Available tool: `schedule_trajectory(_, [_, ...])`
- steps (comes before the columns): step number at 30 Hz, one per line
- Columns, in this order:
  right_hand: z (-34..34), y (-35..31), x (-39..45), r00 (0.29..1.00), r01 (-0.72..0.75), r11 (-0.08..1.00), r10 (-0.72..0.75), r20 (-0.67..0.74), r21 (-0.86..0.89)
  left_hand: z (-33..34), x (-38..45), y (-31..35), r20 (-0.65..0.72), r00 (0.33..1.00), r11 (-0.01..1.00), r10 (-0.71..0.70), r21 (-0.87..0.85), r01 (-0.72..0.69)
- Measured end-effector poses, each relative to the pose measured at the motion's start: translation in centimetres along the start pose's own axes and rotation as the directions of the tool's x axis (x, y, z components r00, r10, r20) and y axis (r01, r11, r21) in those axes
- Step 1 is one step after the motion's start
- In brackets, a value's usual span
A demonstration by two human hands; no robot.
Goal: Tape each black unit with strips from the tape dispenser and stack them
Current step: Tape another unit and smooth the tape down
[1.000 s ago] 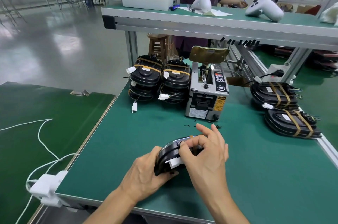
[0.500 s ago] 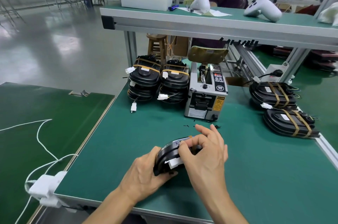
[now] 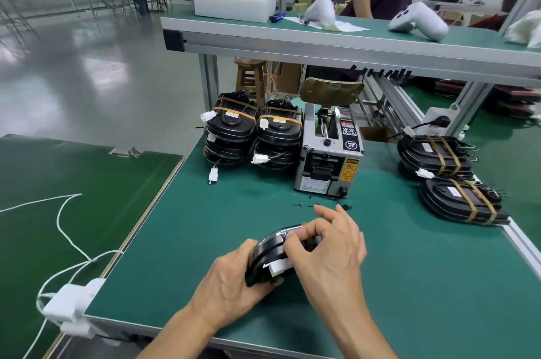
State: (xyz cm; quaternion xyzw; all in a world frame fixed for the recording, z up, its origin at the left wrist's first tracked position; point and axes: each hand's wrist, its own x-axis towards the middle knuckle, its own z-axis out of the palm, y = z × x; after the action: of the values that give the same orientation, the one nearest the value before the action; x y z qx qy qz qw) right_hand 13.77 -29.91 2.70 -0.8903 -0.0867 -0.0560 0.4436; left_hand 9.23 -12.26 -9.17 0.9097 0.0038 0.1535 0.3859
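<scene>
Black unit (image 3: 268,253) stands on edge, gripped by left hand (image 3: 231,285) and right hand (image 3: 328,250).

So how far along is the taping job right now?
Done: two stacks of taped units left of the tape dispenser, two more taped ones on its right. In hand: the left hand steadies a black unit while the right hand works on it. Left: stacking it.

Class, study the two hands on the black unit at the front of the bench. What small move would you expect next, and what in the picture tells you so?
Probably the right hand presses the brown tape strip down over the edge of the black unit. The left hand grips the unit, tilted up on its edge, and the right thumb and forefinger pinch at the strip on its upper rim, so the strip looks only partly laid.
</scene>
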Motion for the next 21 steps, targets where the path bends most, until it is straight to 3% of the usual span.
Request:
schedule_trajectory(11, [0.2,0.5,0.0,1.000,0.001,1.000,-0.001,-0.006,-0.007,-0.1,-0.1,0.1,-0.003,1.000,0.999,-0.013,-0.049,0.013])
schedule_trajectory(21, [1.4,0.9,0.3,0.995,0.011,0.998,-0.004,-0.102,0.066,-0.1,-0.1,0.0,-0.013,1.000,0.998,-0.009,-0.058,0.008])
